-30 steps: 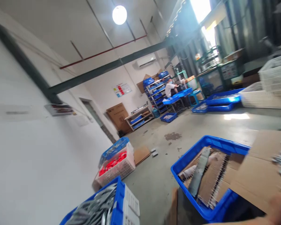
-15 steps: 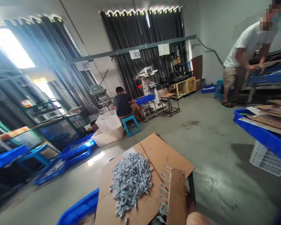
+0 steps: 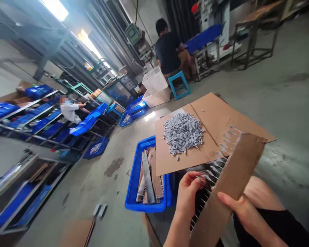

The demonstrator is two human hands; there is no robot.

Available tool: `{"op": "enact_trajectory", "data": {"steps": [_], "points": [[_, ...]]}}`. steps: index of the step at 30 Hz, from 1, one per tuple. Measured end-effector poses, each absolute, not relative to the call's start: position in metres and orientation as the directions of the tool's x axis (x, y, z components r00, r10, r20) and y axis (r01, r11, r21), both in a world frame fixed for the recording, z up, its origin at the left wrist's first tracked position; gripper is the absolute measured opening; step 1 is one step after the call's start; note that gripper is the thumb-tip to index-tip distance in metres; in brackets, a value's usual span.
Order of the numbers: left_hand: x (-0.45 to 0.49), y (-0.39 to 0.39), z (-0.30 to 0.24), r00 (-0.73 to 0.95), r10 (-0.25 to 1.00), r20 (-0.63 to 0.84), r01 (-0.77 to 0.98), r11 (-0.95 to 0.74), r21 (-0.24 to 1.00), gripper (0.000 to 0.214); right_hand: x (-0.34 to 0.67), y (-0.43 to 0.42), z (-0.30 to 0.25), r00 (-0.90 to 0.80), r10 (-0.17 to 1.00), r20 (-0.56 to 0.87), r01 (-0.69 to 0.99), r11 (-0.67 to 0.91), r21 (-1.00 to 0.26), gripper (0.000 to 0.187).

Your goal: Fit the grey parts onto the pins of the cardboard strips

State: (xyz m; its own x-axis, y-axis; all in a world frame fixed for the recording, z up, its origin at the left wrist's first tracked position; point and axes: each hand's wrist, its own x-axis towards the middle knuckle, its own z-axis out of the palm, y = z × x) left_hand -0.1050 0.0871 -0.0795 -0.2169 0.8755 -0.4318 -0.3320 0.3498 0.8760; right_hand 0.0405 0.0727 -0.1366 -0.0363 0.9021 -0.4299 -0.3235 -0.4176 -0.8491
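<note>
**A:** What's in the hands?

**B:** A long cardboard strip (image 3: 228,185), tilted up above a bare knee (image 3: 264,195). A row of small grey parts (image 3: 213,169) sticks out along one edge, like the teeth of a comb.

**A:** How are they holding it?

**B:** They're apart, one on each side. The left hand (image 3: 189,195) pinches the strip at the row, and the right hand (image 3: 243,209) has its fingers spread on the cardboard face. That grip seems to keep the strip steady, with the row in plain view.

**A:** And the loose parts?

**B:** There's a spiky, tangled heap (image 3: 182,133) on a flat cardboard sheet (image 3: 221,116), just ahead of the strip. The sheet overlaps a blue plastic crate (image 3: 136,181) holding more cardboard strips (image 3: 148,178), so the heap seems placed within easy reach.

**A:** Anyone nearby?

**B:** Farther off, a person (image 3: 168,51) sits on a blue stool (image 3: 179,85), back turned.
</note>
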Motion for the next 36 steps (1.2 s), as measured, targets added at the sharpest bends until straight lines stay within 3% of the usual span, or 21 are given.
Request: {"op": "enact_trajectory", "data": {"steps": [4, 12, 15, 22, 29, 36], "points": [[-0.101, 0.086, -0.087, -0.149, 0.9, -0.41, -0.336, 0.344, 0.877, 0.029, 0.054, 0.071, -0.147, -0.166, 0.894, -0.417, -0.336, -0.448, -0.828, 0.032], [-0.106, 0.078, -0.087, -0.052, 0.919, -0.39, -0.313, 0.356, 0.881, 0.027, 0.047, 0.064, -0.141, -0.136, 0.894, -0.426, -0.408, -0.443, -0.798, 0.041], [-0.105, 0.076, -0.083, -0.051, 0.918, -0.394, -0.326, 0.358, 0.875, 0.027, 0.047, 0.063, -0.141, -0.157, 0.884, -0.44, -0.409, -0.464, -0.786, 0.044], [-0.1, 0.072, -0.082, -0.038, 0.913, -0.407, -0.349, 0.37, 0.861, 0.025, 0.046, 0.061, -0.141, -0.125, 0.89, -0.438, -0.393, -0.45, -0.802, 0.027], [-0.099, 0.073, -0.084, -0.099, 0.912, -0.397, -0.338, 0.345, 0.876, 0.025, 0.048, 0.065, -0.135, -0.151, 0.877, -0.457, -0.382, -0.478, -0.791, 0.044], [-0.098, 0.074, -0.082, -0.087, 0.913, -0.399, -0.337, 0.35, 0.874, 0.026, 0.05, 0.064, -0.136, -0.151, 0.885, -0.44, -0.375, -0.463, -0.803, 0.039]]}}
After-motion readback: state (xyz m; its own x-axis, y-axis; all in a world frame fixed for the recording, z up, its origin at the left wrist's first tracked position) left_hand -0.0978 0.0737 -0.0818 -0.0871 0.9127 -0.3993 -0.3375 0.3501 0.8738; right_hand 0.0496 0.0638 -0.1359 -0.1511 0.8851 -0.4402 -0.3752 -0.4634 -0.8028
